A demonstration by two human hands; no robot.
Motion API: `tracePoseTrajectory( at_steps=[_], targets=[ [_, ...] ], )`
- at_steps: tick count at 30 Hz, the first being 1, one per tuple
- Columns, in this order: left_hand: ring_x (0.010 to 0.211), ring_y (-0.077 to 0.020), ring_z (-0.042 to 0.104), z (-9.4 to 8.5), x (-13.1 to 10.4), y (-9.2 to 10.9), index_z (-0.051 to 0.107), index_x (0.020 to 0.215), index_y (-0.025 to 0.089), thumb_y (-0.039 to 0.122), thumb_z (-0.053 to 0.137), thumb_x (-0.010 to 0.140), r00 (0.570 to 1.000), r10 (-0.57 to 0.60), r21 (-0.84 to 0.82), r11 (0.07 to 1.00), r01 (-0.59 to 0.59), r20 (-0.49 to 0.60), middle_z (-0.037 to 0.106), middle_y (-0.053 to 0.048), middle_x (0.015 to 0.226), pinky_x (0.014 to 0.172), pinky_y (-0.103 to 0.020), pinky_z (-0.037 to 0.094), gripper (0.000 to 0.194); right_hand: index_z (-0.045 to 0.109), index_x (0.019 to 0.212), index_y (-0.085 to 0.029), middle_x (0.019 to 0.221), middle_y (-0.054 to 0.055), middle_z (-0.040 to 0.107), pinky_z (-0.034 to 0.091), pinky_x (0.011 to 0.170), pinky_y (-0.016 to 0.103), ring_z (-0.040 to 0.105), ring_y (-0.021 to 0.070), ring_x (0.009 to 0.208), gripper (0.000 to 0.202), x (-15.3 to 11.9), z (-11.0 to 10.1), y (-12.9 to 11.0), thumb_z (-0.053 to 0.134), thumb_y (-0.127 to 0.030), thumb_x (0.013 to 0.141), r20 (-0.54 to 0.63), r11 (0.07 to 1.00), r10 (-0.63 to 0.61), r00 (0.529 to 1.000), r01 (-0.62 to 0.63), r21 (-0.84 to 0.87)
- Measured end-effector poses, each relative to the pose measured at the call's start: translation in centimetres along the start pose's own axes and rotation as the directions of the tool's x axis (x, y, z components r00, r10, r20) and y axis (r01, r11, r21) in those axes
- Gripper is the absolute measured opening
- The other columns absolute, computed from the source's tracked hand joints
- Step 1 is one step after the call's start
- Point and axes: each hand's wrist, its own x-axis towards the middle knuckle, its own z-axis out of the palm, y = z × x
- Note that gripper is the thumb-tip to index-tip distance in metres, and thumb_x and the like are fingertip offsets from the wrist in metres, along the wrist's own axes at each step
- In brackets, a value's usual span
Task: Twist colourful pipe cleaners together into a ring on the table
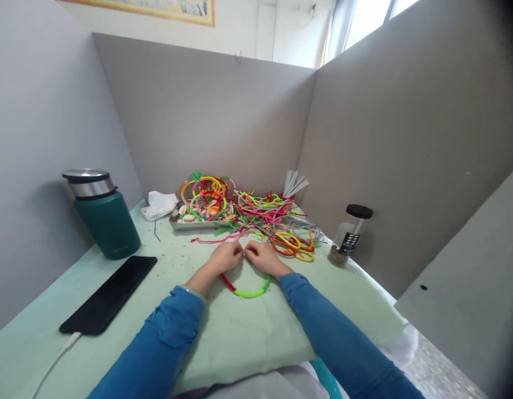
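While left fingers (239,251) and right fingers (249,252) pinch multicoloured loop (251,294), far side mostly hidden.

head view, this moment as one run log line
left hand: fingertips pinched | right hand: fingertips pinched, beside left | red-and-green loop: partly hidden by hands | pipe cleaners: piled beyond

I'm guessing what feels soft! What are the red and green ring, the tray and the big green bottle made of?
Ring: perhaps pipe cleaner or yarn; it looks matte, with soft, uneven edges. Tray: likely metal, since its grey rim shines. Bottle: probably metal with smooth green paint; a silvery band shines near the top, though the body could be plastic.
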Motion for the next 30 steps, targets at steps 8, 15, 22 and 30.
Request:
tracePoseTrajectory(
  at_steps=[8, 15, 22, 30],
  targets=[
    [0.068, -0.0139, 0.054, -0.16, 0.05, -0.02, 0.067, 0.081, 0.016, 0.019, 0.050, 0.078, 1.000, -0.006, -0.027, 1.000, 0.006, 0.012, 0.065, -0.003, 0.073, 0.059, -0.023, 0.033, 0.017, 0.064, 0.077, -0.017, 0.067, 0.000, 0.062, 0.035, 0.065, 0.024, 0.050, 0.0113, 0.061, 0.014, 0.04, -0.05, -0.03, 0.051, -0.021, 0.083, 0.005, 1.000, 0.000, 1.000, 0.000, -0.001],
    [0.063, -0.0132, 0.050, -0.05, 0.08, -0.11, 0.065, 0.072, 0.016, 0.018, 0.049, 0.077, 1.000, -0.016, -0.061, 0.998, 0.017, 0.015, 0.061, -0.002, 0.065, 0.056, -0.023, 0.030, 0.017, 0.064, 0.077, -0.017, 0.066, 0.000, 0.062, 0.035, 0.066, 0.024, 0.050, 0.0116, 0.061, 0.014, -0.04, -0.04, -0.03, 0.051, -0.020, 0.083, -0.004, 1.000, -0.009, 1.000, 0.009, 0.005],
    [0.059, -0.0123, 0.047, 0.14, 0.36, -0.52, 0.063, 0.067, 0.015, 0.020, 0.048, 0.077, 0.999, -0.027, -0.094, 0.995, 0.029, 0.029, 0.057, -0.001, 0.060, 0.054, -0.023, 0.028, 0.019, 0.064, 0.077, -0.017, 0.066, 0.000, 0.061, 0.033, 0.062, 0.023, 0.049, 0.0112, 0.060, 0.014, -0.01, 0.01, -0.03, 0.052, -0.020, 0.082, -0.003, 1.000, -0.009, 1.000, 0.009, 0.008],
    [0.058, -0.0125, 0.049, 0.41, 0.45, -0.76, 0.064, 0.067, 0.015, 0.021, 0.049, 0.076, 1.000, -0.020, -0.113, 0.993, 0.022, 0.022, 0.058, -0.001, 0.059, 0.054, -0.023, 0.029, 0.018, 0.064, 0.077, -0.016, 0.068, 0.000, 0.062, 0.032, 0.060, 0.023, 0.049, 0.0110, 0.061, 0.014, -0.05, 0.04, 0.07, 0.052, -0.021, 0.082, -0.010, 1.000, -0.010, 1.000, 0.010, 0.011]
  ],
)
